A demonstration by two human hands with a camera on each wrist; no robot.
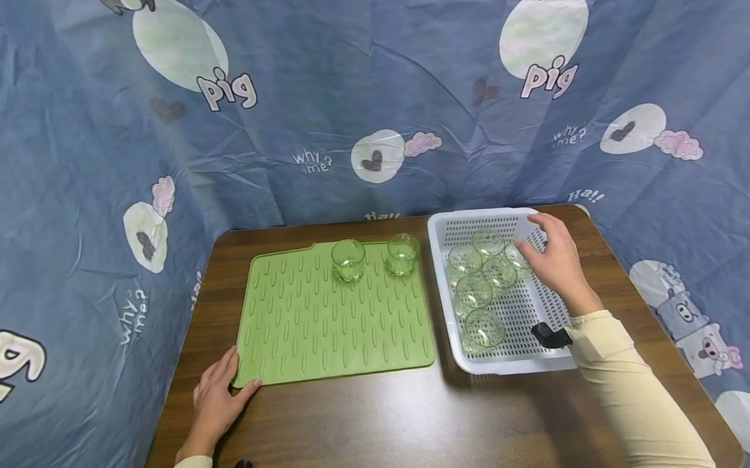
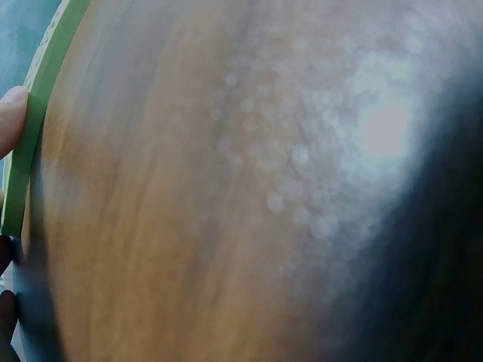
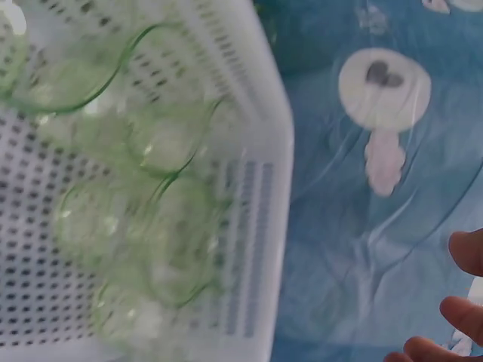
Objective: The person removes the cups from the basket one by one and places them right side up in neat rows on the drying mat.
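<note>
My left hand (image 1: 215, 401) rests at the near left corner of a green drying mat (image 1: 329, 327), thumb along the front edge and fingers by the left side. In the left wrist view the thumb (image 2: 13, 117) touches the mat's rim (image 2: 47, 90). Two greenish clear glasses, one (image 1: 348, 260) left of the other (image 1: 404, 254), stand on the mat's far part. My right hand (image 1: 557, 257) is over the right side of a white perforated basket (image 1: 525, 356), thumb and fingers spread, holding nothing. Nearest to it is a glass (image 1: 515, 256), partly hidden by the thumb.
Several more glasses (image 1: 474, 292) stand in the basket's left and far parts. Mat and basket lie side by side on a brown wooden table (image 1: 371, 429). A blue printed cloth (image 1: 320, 125) hangs behind and along both sides of the table.
</note>
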